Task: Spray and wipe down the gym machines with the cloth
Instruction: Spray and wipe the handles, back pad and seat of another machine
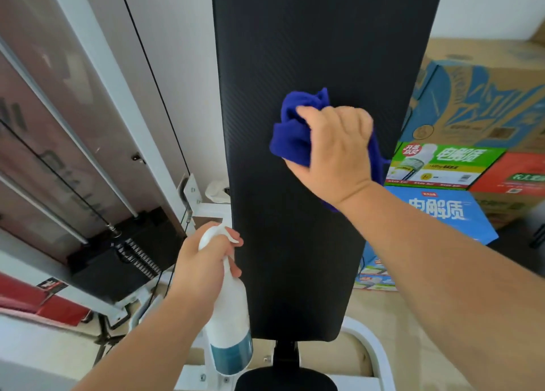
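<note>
A long black padded backrest [295,243] of a gym machine fills the middle of the view. My right hand [336,151] grips a bunched blue cloth [292,134] and holds it against the pad's upper right part. My left hand [203,261] grips the neck of a white spray bottle [230,317] with a teal band near its base, just left of the pad's lower edge. The bottle's nozzle points toward the pad. A black seat pad [283,379] shows at the bottom.
The machine's white frame [380,358] runs around the seat. A weight stack [129,255] with cables and guide rods stands at the left. Stacked cardboard boxes [460,166] sit close on the right. A red mat [44,305] lies at the lower left.
</note>
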